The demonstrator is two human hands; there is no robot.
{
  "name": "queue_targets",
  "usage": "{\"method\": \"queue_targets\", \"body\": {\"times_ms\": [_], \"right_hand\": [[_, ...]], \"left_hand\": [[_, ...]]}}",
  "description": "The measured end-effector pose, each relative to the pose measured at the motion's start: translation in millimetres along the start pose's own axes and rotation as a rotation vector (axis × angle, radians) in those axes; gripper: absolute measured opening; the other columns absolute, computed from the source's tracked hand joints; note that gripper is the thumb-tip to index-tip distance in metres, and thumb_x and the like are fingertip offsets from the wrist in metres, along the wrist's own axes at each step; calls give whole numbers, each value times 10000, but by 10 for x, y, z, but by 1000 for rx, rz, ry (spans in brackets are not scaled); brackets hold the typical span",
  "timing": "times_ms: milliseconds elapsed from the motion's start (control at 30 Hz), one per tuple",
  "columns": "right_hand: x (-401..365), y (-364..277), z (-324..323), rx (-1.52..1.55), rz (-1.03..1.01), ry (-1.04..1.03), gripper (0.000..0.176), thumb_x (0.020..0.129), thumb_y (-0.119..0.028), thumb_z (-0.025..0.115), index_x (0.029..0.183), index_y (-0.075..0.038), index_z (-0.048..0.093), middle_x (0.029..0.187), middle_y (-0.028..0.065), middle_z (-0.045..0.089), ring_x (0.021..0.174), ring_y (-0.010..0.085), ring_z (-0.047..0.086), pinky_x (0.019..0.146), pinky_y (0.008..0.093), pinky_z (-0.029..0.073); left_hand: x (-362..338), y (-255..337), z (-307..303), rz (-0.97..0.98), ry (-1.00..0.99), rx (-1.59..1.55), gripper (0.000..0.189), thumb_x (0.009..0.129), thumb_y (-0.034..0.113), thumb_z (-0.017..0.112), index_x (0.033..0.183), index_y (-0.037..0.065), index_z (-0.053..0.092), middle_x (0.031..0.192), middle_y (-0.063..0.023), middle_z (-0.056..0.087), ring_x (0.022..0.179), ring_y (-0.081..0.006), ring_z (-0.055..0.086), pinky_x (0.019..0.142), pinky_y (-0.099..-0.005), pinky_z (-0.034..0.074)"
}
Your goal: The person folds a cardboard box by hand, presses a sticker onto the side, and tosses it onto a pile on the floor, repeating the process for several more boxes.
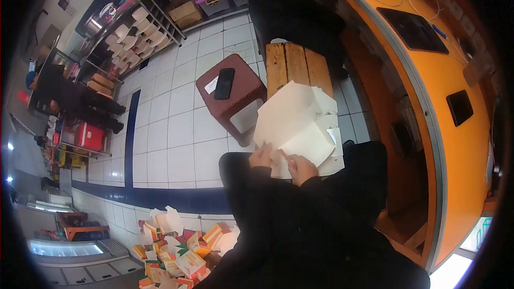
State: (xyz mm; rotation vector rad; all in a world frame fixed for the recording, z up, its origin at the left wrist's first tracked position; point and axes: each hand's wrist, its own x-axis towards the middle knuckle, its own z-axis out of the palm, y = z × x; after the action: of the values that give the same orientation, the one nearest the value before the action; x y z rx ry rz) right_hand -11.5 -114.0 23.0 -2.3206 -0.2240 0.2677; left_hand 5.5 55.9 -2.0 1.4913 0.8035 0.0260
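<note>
A white card sheet, partly folded, lies over a stack of similar flat sheets on my lap and the end of a wooden bench. My left hand pinches the sheet's near left edge. Just to its right, my right hand has its fingers closed on the near edge of the same sheet. The undersides of the fingers are hidden.
A maroon stool bears a black phone. Folded boxes are piled on the floor at lower left. An orange counter runs along the right. One person in black sits ahead; another stands far left.
</note>
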Motion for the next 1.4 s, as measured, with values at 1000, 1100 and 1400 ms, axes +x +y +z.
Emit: {"method": "queue_targets", "body": {"times_ms": [1000,1100,1400], "right_hand": [[1134,1267,-723,-123,-1,601,322,890,-223,626,1167,-58,618,852,166,661,860,345,644,781,454,498],[1120,1132,-846,205,67,332,258,886,-240,643,1032,-28,645,836,164,670,816,319,653,755,423,507],[889,784,-846,134,28,210,252,851,-279,675,854,-30,636,686,149,660,657,286,667,640,377,519]], "left_hand": [[-450,-34,309,565,340,555,223,796,236,757,816,41,652,755,-88,662,639,-244,640,616,-371,508],[-459,101,460,991,381,649,234,827,224,726,774,56,572,728,-87,588,577,-296,584,578,-429,466],[-369,109,1323,367,-201,600,439,822,451,656,894,21,714,816,-164,717,798,-311,702,755,-378,542]]}}
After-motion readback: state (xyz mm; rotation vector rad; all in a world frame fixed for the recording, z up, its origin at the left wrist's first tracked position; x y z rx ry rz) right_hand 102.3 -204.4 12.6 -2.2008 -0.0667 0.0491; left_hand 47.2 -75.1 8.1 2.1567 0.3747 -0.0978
